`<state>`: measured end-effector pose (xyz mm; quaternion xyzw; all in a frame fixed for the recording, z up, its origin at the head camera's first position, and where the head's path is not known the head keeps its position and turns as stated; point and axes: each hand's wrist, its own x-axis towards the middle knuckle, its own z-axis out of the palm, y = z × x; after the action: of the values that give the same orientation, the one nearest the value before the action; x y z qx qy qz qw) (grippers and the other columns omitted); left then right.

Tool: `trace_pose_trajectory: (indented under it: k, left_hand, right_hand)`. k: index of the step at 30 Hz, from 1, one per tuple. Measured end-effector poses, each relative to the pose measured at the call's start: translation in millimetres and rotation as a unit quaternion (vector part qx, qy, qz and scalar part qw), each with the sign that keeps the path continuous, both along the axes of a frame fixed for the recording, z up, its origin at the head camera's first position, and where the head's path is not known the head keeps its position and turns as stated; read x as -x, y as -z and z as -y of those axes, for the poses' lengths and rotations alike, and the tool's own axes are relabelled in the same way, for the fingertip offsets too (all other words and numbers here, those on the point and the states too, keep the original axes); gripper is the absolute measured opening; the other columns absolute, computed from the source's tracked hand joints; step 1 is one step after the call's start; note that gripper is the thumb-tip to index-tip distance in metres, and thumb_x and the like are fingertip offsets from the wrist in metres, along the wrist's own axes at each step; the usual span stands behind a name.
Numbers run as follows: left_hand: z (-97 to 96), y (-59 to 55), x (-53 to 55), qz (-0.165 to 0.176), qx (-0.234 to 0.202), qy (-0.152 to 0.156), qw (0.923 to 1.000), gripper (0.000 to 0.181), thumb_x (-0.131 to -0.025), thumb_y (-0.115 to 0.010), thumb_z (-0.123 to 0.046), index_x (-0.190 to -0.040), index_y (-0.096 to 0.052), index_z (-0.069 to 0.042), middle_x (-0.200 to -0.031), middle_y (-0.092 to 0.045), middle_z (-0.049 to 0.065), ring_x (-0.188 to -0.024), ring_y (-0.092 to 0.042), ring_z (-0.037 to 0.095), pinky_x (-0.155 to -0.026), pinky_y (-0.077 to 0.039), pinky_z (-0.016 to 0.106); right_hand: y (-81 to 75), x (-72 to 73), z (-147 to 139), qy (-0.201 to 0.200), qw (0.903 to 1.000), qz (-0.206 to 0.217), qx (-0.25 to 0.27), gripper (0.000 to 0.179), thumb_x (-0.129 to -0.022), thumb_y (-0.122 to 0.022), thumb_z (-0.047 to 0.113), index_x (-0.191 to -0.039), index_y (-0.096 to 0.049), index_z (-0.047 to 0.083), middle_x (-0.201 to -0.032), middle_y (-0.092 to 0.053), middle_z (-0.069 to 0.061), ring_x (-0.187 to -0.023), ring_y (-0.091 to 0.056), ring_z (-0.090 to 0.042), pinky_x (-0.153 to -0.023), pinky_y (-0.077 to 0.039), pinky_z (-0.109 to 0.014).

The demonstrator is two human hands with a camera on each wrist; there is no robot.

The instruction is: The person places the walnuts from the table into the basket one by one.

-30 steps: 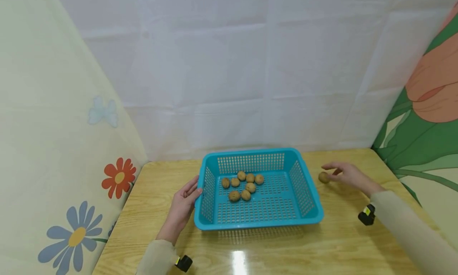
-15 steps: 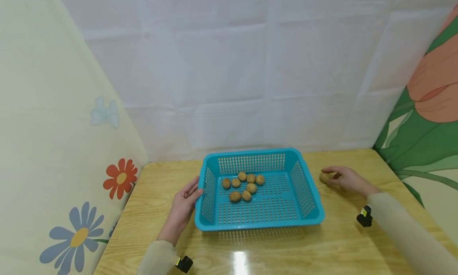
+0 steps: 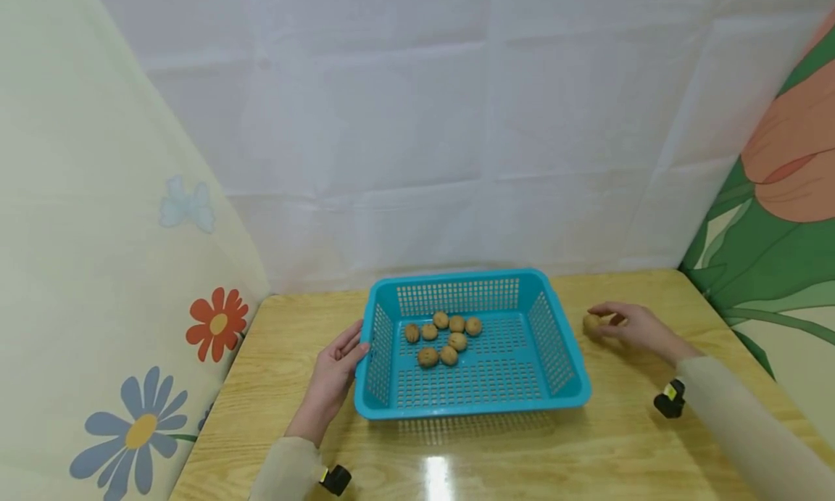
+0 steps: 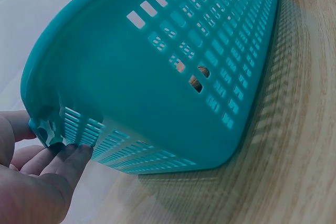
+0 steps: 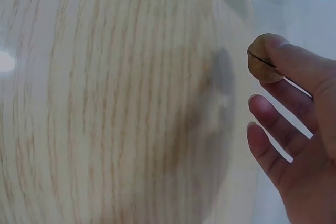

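Observation:
A blue plastic basket [image 3: 470, 412] with slotted walls stands on the table, several walnuts [image 3: 457, 341] lying loose on the left half of its floor. At its left end my left hand [image 3: 333, 374] grips the rim, thumb on top. The left wrist view has the fingers [image 4: 71, 163] curled under the basket's edge [image 4: 39, 66]. To the right of the basket, my right hand [image 3: 642, 333] pinches a single walnut [image 3: 592, 325] between thumb and finger. The right wrist view shows this walnut's [image 5: 258, 66] dark seam and the other fingers [image 5: 273, 124] spread apart.
The wooden table [image 3: 496, 457] is glossy and reflects a bright light near its front. A white cloth [image 3: 417, 138] hangs right behind the basket. Flower-printed panels border the left and right sides. A black camera [image 3: 670, 398] sits by the right wrist.
The right hand's thumb and finger have closed around the walnut, which stays near the same spot. The left hand and basket have not visibly moved.

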<state>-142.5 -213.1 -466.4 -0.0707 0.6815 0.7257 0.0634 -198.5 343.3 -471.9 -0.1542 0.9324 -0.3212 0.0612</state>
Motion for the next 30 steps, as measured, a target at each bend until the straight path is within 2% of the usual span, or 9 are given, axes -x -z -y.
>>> trace_pose_trajectory:
  k: [7, 15, 24, 30]
  left_hand:
    - [0.8, 0.7, -0.2, -0.003, -0.004, 0.002, 1.0000, 0.057, -0.107, -0.060, -0.013, -0.160, -0.041, -0.009, -0.160, -0.047, 0.015, -0.122, -0.063, 0.003, -0.098, -0.055, 0.025]
    - [0.2, 1.3, 0.6, 0.000, -0.004, 0.001, 1.0000, 0.057, -0.107, -0.059, -0.012, -0.160, -0.040, -0.009, -0.160, -0.047, 0.014, -0.128, -0.060, 0.008, -0.099, -0.055, 0.025]
    - [-0.9, -0.4, 1.1, 0.002, 0.003, 0.002, 1.0000, 0.057, -0.107, -0.060, -0.014, -0.161, -0.040, -0.009, -0.160, -0.047, 0.014, -0.142, -0.050, 0.026, -0.099, -0.055, 0.025]
    - [-0.5, -0.6, -0.2, 0.005, 0.001, 0.000, 1.0000, 0.057, -0.107, -0.060, -0.013, -0.160, -0.040, -0.009, -0.160, -0.047, 0.014, -0.137, -0.055, 0.020, -0.098, -0.056, 0.026]
  right_hand:
    - [-19.2, -6.5, 8, 0.001, 0.9998, -0.011, 0.015, 0.044, -0.101, -0.071, 0.024, -0.137, -0.065, 0.001, -0.132, -0.065, -0.027, -0.099, -0.066, -0.029, -0.076, -0.058, -0.038]
    - [-42.0, -10.9, 24, -0.008, 0.9996, -0.011, 0.023, 0.046, -0.102, -0.070, 0.032, -0.140, -0.065, 0.007, -0.137, -0.064, -0.020, -0.104, -0.063, -0.026, -0.079, -0.055, -0.039]
    - [-70.6, -7.1, 49, -0.030, 0.9991, -0.013, 0.026, 0.045, -0.101, -0.071, 0.031, -0.140, -0.066, 0.010, -0.130, -0.067, -0.015, -0.101, -0.063, -0.023, -0.077, -0.055, -0.037]
    - [-86.3, 0.8, 66, -0.054, 0.9982, -0.016, 0.022, 0.048, -0.101, -0.071, 0.033, -0.143, -0.064, 0.011, -0.135, -0.067, -0.012, -0.103, -0.063, -0.021, -0.080, -0.055, -0.037]
